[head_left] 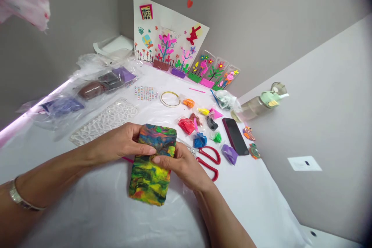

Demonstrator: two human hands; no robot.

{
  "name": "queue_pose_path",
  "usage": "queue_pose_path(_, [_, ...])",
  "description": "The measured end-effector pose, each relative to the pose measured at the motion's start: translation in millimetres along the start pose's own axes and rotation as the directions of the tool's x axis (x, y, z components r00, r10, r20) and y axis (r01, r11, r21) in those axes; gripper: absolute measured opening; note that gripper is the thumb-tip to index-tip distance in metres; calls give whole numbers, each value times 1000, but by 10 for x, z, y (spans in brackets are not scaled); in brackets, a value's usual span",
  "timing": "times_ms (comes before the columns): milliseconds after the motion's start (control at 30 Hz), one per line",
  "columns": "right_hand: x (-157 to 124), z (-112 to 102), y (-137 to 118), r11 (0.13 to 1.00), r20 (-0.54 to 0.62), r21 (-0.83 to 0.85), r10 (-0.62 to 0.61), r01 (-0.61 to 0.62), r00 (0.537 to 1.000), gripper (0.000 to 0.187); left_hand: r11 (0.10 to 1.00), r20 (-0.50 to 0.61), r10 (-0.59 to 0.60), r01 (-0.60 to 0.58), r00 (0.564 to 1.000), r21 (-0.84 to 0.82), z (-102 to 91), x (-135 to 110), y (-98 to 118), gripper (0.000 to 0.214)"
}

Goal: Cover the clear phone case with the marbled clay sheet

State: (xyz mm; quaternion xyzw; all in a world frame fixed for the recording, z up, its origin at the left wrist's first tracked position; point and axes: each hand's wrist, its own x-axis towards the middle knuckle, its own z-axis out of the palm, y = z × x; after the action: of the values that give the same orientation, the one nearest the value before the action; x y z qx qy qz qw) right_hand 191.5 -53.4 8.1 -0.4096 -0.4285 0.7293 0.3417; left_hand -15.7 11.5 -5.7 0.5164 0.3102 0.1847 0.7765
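Both my hands hold a flat slab (151, 170) covered in swirled multicoloured clay, raised a little above the white table (87, 217). My left hand (122, 143) grips its left edge, thumb pressed across the upper face. My right hand (183, 166) grips the right edge, thumb on the front. A silver bangle (17, 197) sits on my left wrist.
Red-handled scissors (207, 159) lie just right of my right hand. Small bagged clay lumps (200, 128), a dark phone (235, 135), a tape ring (170, 99), a clear textured case (107, 118) and bags of clay (87, 89) lie beyond. Decorated cases (213, 71) and a card (165, 35) lean on the wall; a bottle (261, 104) lies at right.
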Motion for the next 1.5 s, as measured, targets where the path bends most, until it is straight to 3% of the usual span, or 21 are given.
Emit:
queue_pose_path(267, [16,11,-9,1000,-57,25,17,-15,998,27,1000,-17,6,-5,1000,21,8,29,45,25])
queue_pose_path(533, [19,40,-33,996,-38,-71,56,-59,998,45,999,-36,-37,37,999,12,36,9,32,24])
queue_pose_path(733, [9,57,-57,994,-36,-85,70,-73,997,44,997,-10,-78,79,997,24,-6,15,61,25])
queue_pose_path(867, [1,52,-53,992,-35,-88,89,-92,995,43,995,42,-72,68,997,78,-71,17,49,13])
queue_pose_path(1000, [-7,53,-46,991,-9,-104,79,-79,997,41,990,25,-77,74,997,123,-75,12,27,11])
queue_pose_path(1300, [-5,70,-24,987,16,-141,81,-78,997,38,998,-4,-61,61,998,-29,74,27,2,18])
queue_pose_path(1400, [4,60,-30,987,-13,-138,75,-76,997,39,999,-41,-39,38,998,-13,61,46,-27,17])
queue_pose_path(1500, [10,48,-36,986,-54,-149,61,-68,997,39,996,-12,-65,65,998,67,5,54,-49,19])
